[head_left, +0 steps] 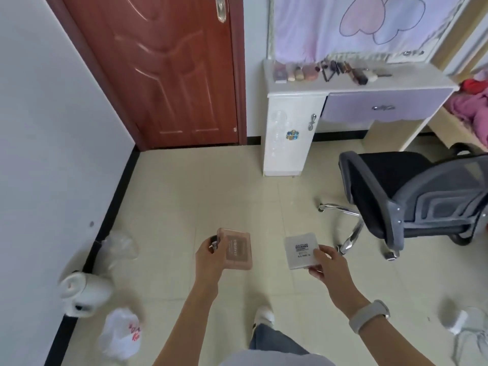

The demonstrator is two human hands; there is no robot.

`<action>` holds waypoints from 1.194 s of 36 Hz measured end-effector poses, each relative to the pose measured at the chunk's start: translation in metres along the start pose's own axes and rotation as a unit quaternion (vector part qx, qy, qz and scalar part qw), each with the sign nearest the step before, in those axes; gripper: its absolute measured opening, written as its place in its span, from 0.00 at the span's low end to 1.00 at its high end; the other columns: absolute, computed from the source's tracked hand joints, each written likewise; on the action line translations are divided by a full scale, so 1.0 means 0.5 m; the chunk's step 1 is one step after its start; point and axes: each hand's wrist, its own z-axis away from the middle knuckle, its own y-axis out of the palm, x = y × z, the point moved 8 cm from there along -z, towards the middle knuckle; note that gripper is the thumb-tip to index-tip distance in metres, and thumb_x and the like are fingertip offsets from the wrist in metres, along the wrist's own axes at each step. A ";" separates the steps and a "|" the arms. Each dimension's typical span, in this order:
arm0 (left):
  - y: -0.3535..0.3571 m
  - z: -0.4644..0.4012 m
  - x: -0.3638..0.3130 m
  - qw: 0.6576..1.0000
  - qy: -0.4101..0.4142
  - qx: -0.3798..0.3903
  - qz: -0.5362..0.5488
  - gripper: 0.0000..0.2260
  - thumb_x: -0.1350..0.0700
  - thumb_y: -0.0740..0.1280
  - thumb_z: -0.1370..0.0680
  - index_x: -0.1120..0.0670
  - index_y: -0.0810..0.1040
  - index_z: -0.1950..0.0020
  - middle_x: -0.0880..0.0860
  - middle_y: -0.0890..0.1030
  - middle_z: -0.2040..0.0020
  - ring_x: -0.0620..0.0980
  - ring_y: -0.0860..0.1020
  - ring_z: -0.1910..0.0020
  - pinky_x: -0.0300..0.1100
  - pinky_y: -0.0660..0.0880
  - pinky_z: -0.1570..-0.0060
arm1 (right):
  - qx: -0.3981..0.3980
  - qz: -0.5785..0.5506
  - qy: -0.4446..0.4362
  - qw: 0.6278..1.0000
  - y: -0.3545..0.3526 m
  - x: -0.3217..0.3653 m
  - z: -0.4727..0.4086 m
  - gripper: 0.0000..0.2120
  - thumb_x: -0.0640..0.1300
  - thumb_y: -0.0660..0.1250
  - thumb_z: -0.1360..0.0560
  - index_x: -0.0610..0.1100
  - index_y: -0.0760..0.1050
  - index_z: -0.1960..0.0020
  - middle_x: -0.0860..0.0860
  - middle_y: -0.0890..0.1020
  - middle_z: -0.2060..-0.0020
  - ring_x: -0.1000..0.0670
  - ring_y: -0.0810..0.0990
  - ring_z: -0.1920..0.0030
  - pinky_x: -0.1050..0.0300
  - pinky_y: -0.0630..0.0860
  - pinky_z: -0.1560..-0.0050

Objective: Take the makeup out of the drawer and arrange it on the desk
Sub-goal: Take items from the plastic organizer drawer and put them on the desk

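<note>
Left hand is closed around a pink translucent compact, with a small dark item pinched alongside it, too blurred to identify. Right hand grips a white square compact by its near corner. Both are carried at waist height over the floor tiles. The desk is well ahead and to the right, with a row of makeup already on top; its drawer looks closed. Looks like the carry step. Next: walk over and set both in a free spot in the row.

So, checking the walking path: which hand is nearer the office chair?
Right. The right hand, holding a white compact, is beside the office chair base; the left hand is farther left.
</note>
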 end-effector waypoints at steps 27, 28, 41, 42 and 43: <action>0.786 -0.848 -0.520 0.992 -0.003 0.109 -0.055 0.07 0.52 0.68 0.24 0.54 0.79 0.50 0.58 0.81 0.49 0.52 0.78 0.56 0.49 0.75 0.53 | -0.119 -0.119 -0.013 0.986 0.040 0.638 -0.925 0.13 0.33 0.57 0.23 0.43 0.68 0.40 0.42 0.79 0.51 0.43 0.78 0.50 0.59 0.76 0.67; 0.826 -0.869 -0.548 0.991 0.003 0.120 -0.056 0.08 0.52 0.68 0.24 0.55 0.79 0.49 0.59 0.81 0.48 0.53 0.78 0.56 0.50 0.75 0.53 | -0.115 -0.130 -0.021 0.985 0.036 0.670 -0.951 0.13 0.33 0.57 0.23 0.43 0.69 0.40 0.42 0.79 0.50 0.43 0.79 0.51 0.59 0.77 0.67; 1.192 -1.047 -0.733 0.985 -0.002 0.161 -0.066 0.07 0.54 0.67 0.23 0.55 0.77 0.47 0.57 0.81 0.50 0.53 0.79 0.54 0.49 0.77 0.52 | -0.143 -0.152 -0.041 0.977 -0.109 0.879 -1.271 0.04 0.37 0.61 0.22 0.43 0.73 0.55 0.44 0.81 0.57 0.48 0.80 0.59 0.61 0.77 0.66; 1.211 -1.062 -0.740 0.986 -0.001 0.156 -0.065 0.07 0.55 0.67 0.23 0.55 0.77 0.47 0.56 0.81 0.51 0.53 0.79 0.55 0.49 0.77 0.52 | -0.138 -0.153 -0.042 0.978 -0.114 0.892 -1.301 0.04 0.38 0.61 0.22 0.43 0.72 0.56 0.43 0.81 0.56 0.47 0.80 0.58 0.62 0.78 0.67; 1.229 -1.079 -0.747 0.987 -0.002 0.149 -0.066 0.07 0.55 0.67 0.23 0.55 0.77 0.47 0.56 0.81 0.51 0.52 0.79 0.55 0.49 0.77 0.52 | -0.132 -0.151 -0.042 0.979 -0.118 0.906 -1.331 0.05 0.38 0.62 0.23 0.43 0.72 0.57 0.43 0.81 0.55 0.46 0.80 0.57 0.62 0.78 0.67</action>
